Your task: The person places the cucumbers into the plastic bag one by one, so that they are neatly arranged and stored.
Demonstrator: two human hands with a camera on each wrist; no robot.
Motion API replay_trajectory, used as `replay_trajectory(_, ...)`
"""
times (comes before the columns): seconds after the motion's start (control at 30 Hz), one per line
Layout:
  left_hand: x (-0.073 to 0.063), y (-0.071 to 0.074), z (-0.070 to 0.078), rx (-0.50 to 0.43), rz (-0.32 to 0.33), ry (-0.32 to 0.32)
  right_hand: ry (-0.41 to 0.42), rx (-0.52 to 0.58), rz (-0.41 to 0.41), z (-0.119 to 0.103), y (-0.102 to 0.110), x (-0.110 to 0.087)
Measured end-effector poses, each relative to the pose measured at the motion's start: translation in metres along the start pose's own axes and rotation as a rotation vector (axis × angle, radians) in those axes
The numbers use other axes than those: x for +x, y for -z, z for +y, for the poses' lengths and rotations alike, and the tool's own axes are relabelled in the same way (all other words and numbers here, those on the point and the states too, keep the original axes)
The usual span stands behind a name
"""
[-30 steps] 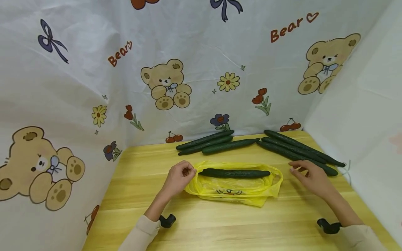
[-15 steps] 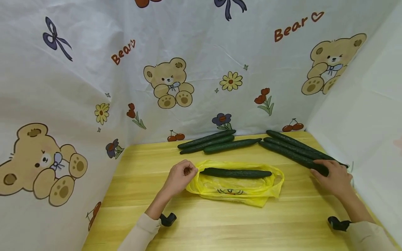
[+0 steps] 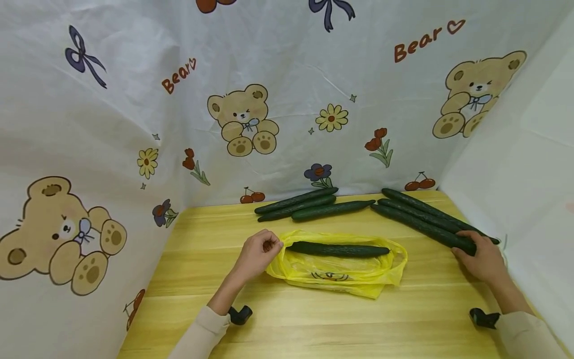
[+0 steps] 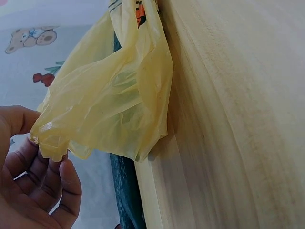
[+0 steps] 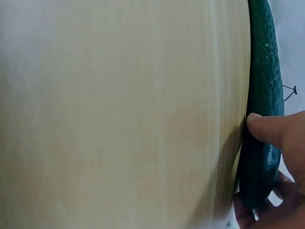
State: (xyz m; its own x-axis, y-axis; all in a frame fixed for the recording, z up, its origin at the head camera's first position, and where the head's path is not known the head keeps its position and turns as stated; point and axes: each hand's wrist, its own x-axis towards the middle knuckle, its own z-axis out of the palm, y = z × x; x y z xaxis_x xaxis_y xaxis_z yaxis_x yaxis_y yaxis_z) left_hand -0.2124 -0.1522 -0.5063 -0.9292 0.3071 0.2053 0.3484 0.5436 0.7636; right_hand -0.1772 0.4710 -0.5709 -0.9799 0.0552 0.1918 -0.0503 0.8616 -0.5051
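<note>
My left hand (image 3: 257,254) pinches the left end of a yellow plastic bag (image 3: 350,287). In the left wrist view, thumb and fingers grip a gathered corner of the bag (image 4: 109,95). One dark green cucumber (image 3: 341,250) lies lengthwise in the bag's open mouth. At the right, my right hand (image 3: 486,264) grips the near end of another cucumber (image 3: 421,228), the front one of a group of three. The right wrist view has the thumb across this cucumber (image 5: 265,71) and the fingers round its tip, partly hidden behind it.
Two more cucumbers (image 3: 405,198) lie close behind the gripped one. Three others (image 3: 332,210) are at the back of the wood-grain table (image 3: 305,329). A white cloth (image 3: 291,60) printed with bears rises behind the table, and white sheeting (image 3: 533,199) borders the right side.
My right hand has moved right from beside the bag to the front cucumber of the right group and taken hold of its near end. The left hand keeps its pinch on the bag.
</note>
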Motion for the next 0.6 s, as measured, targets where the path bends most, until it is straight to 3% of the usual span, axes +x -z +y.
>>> replay_trajectory(0.27, 0.002, -0.001, 0.0, -0.012, 0.002, -0.009, 0.032, -0.004, 0.035, 0.011, -0.004, 0.005)
replay_trajectory(0.6, 0.001, -0.002, -0.002, -0.006, 0.005, 0.0, 0.026, 0.016, 0.0, -0.001, -0.002, -0.002)
